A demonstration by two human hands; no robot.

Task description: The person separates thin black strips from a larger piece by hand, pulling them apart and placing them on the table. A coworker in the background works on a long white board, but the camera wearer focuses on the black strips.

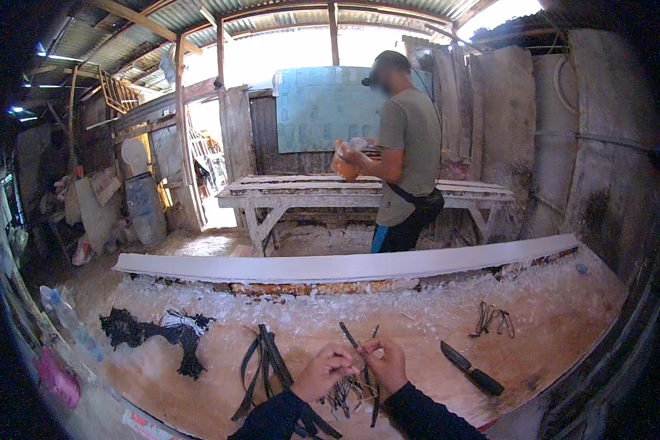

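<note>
Low in the middle of a wooden worktable [418,345], my two hands are close together. My right hand [386,365] pinches a narrow black strip [349,335] between thumb and fingers. My left hand [325,372] is closed in a pinch beside it; what its fingertips hold is too small to make out. Below the hands lies a small heap of thin dark strands [339,396]. Long flat black strips [273,356] lie left of my left hand, partly under my forearm. A knife [471,368] with a dark handle rests to the right.
A long white moulding [330,270] spans the table's far side. Bundled black cords [191,356] and a white cord [180,320] lie left; thin dark loops [489,320] lie right. Beyond, a person [412,139] stands holding something orange by a white bench [308,192].
</note>
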